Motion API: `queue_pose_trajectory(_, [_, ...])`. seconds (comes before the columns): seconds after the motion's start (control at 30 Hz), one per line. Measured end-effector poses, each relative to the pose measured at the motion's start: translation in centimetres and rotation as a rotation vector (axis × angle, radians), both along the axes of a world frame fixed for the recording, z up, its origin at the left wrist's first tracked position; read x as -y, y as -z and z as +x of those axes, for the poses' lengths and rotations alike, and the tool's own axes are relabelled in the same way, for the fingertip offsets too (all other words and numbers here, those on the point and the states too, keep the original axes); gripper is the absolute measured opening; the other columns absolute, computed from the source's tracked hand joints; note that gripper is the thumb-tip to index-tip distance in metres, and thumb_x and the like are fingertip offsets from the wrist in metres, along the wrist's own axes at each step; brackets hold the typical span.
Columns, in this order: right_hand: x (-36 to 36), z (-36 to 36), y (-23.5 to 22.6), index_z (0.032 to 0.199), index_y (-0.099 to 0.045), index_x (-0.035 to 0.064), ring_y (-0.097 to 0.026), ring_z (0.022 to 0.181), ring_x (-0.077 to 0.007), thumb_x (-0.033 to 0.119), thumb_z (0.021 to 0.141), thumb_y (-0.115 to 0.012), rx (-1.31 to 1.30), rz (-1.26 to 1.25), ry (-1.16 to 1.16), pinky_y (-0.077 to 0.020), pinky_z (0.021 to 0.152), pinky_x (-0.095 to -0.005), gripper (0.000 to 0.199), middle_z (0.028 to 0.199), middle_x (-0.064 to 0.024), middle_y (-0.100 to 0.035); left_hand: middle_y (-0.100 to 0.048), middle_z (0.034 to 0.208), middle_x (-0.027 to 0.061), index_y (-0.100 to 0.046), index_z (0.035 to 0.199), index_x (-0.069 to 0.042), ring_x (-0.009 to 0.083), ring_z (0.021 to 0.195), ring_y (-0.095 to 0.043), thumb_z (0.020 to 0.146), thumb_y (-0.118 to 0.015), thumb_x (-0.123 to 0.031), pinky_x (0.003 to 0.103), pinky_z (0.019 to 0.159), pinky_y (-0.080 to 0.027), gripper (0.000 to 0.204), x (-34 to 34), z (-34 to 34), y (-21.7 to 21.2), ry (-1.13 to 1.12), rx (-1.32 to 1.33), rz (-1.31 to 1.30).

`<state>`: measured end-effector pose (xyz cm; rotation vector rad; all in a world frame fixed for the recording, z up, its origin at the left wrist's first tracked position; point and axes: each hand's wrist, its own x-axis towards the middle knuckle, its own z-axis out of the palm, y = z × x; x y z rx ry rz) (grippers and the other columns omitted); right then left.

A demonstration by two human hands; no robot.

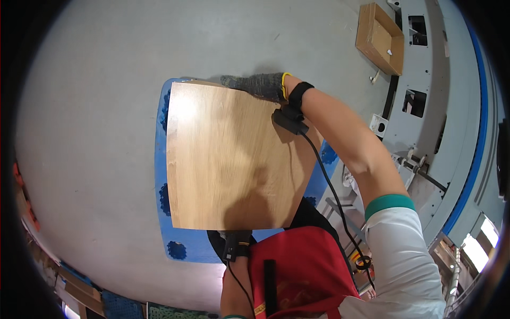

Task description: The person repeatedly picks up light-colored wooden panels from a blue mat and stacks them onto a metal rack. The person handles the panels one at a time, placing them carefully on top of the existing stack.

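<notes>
A light wood-grain board (228, 159) lies flat in front of me, its long grain running away from me. My right hand (255, 86), in a dark grey knitted glove with a yellow cuff, grips the far edge of the board. Its fingers point left along that edge and are partly hidden. At the near edge, my left hand (240, 236) holds the board from below, with its fingers out of sight under it. Along the far side a brown edge shows just beneath the board. Each wrist wears a black strap with a small cabled device.
Under the board is a blue plastic pallet (170, 239) with dark scalloped holes. An open cardboard box (366, 32) stands at the far right, beside a long grey machine (451, 106) with a blue strip. A grey floor (95, 133) spreads to the left. A red apron (303, 260) covers my lap.
</notes>
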<state>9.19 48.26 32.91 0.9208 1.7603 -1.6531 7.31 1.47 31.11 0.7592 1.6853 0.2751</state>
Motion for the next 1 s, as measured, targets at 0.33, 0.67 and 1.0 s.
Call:
queue_pose_trajectory(0.33, [0.9,4.0,0.4,0.138,-0.044,0.0089,-0.047,0.126,-0.0330,0.033,0.095,-0.045,-0.255,1.117,0.292,-0.0402,0.101,-0.0394,0.049,0.138,-0.0199,-0.047,-0.047,0.138,0.0156,-0.047,0.136,-0.013,0.0350,0.127,-0.043,0.090,-0.047,-0.050,0.047,0.105,-0.035,0.059,-3.6,-2.3,0.3,0.449,-0.211,-0.090])
queue_pose_trajectory(0.67, [47.7,42.0,-24.3,0.109,-0.043,0.0082,-0.050,0.089,-0.0229,0.045,0.100,-0.035,-0.345,0.255,2.483,-0.0385,0.084,-0.0371,0.039,0.094,-0.0066,-0.051,-0.043,0.140,0.0157,-0.037,0.140,-0.019,0.0307,0.130,-0.040,0.099,-0.030,-0.043,0.050,0.109,-0.028,0.048,2.3,-12.0,-8.5,0.348,0.006,-0.127])
queue_pose_trajectory(1.0, [84.7,74.9,-41.4,0.111,-0.059,0.0046,-0.062,0.096,-0.0307,0.046,0.096,-0.049,-0.817,0.946,2.902,-0.0488,0.091,-0.0485,0.046,0.097,-0.0121,-0.066,-0.024,0.149,0.0134,-0.021,0.143,-0.027,0.0338,0.139,-0.019,0.097,-0.026,-0.040,0.052,0.114,-0.010,0.047,-0.5,-9.7,-8.9,1.490,-0.093,0.843])
